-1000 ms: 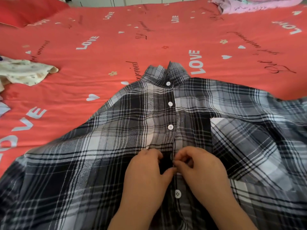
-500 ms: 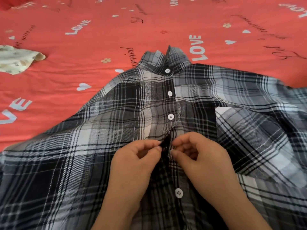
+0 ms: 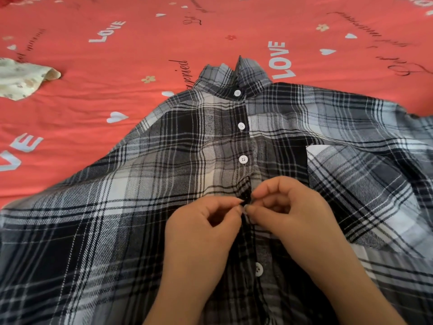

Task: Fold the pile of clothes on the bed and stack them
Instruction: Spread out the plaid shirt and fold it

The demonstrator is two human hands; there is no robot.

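Observation:
A black, grey and white plaid shirt lies front-up on the red bed sheet, collar pointing away from me, with a chest pocket on the right. White buttons run down its placket; the top three are fastened. My left hand pinches the placket edge at mid-chest from the left. My right hand pinches the opposite edge from the right, fingertips meeting the left hand's. A button between the fingertips is barely visible.
A cream floral garment lies at the left edge of the bed. The red sheet with white "LOVE" lettering stretches beyond the collar. The shirt's sleeves spread past both sides of the frame.
Both hands have closed in on the placket, fingertips now pressed together over the gap that was slightly open half a second ago. The view has shifted a little.

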